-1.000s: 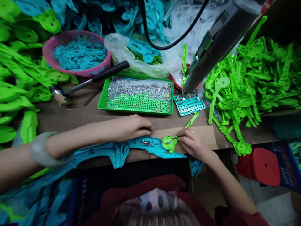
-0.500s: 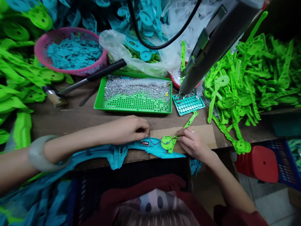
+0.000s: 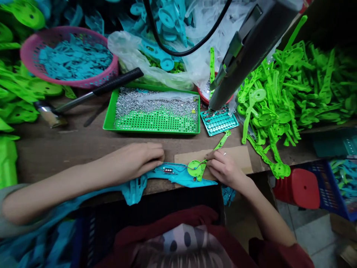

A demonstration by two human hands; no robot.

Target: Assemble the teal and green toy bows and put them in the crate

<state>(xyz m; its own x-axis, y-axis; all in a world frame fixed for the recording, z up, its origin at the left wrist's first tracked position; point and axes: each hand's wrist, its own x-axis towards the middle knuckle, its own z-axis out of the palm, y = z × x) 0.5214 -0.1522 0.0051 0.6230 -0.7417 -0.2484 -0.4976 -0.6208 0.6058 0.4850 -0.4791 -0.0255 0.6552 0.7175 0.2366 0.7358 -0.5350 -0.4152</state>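
A long blue plastic toy-gun-shaped shell [image 3: 181,178] lies along the table's front edge. Set in it is a small silvery spring-like part [image 3: 168,171]. Across its right part lies a green plastic piece [image 3: 194,168] with a round disc and a narrow arm pointing up and right. Thin dark wires [image 3: 182,165] run along the shell and over the disc. My left hand [image 3: 149,160] is closed at the shell's upper edge, its fingertips hidden from view. Beside the disc, my right hand [image 3: 224,168] pinches the wires' end between thumb and fingers.
Behind stand a green tray [image 3: 152,130] of small screws, a teal tray [image 3: 219,128] of small round parts and a pink basket [image 3: 28,56] of blue pieces. A hammer [image 3: 95,91] lies left. A dark slanting tool [image 3: 240,63] hangs above. Green parts [image 3: 267,108] pile up right.
The view has shifted a little, so most things sit slightly farther left. My left hand has drawn back a little leftward along the shell; my right hand keeps its pinch near the disc.
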